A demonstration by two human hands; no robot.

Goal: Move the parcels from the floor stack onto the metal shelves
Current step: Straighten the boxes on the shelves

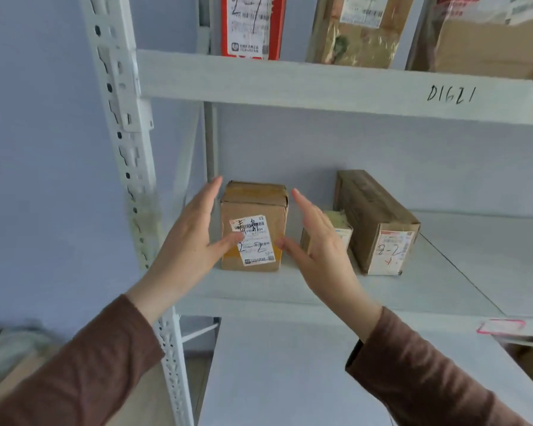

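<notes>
While both hands flank it with straightened fingers, the small cardboard parcel [254,226] stands upright at the centre of the frame, on the middle shelf [443,272] of the white metal rack, close to the shelf's front edge. Its long axis runs vertically; its labelled face, marked "2-2", is turned toward the camera. The left hand [188,238] lies just to the left of the parcel, palm turned inward, thumb reaching across the lower label; whether the thumb touches the face cannot be told. The right hand [317,241] lies just to the right, palm inward, thumb pointing toward the parcel's lower right corner. Neither hand grips anything: both are spread flat and hold no load. The parcel sits directly between the palms, slightly beyond them, and the two hands appear about equally near; a narrow gap shows on each side.

Count on the middle shelf: three parcels. These are the central one, a low pale-topped box [340,226] partly hidden behind the right hand, and a long brown box [379,219] at centre right, lying with its long axis running back into the shelf and its end label facing forward. Count on the upper shelf [290,81], top of the frame: three parcels in view, one red [253,26] and two brown [360,32] [490,41], all cropped. Two hands, two brown sleeves. The floor stack is not clearly in view.
</notes>
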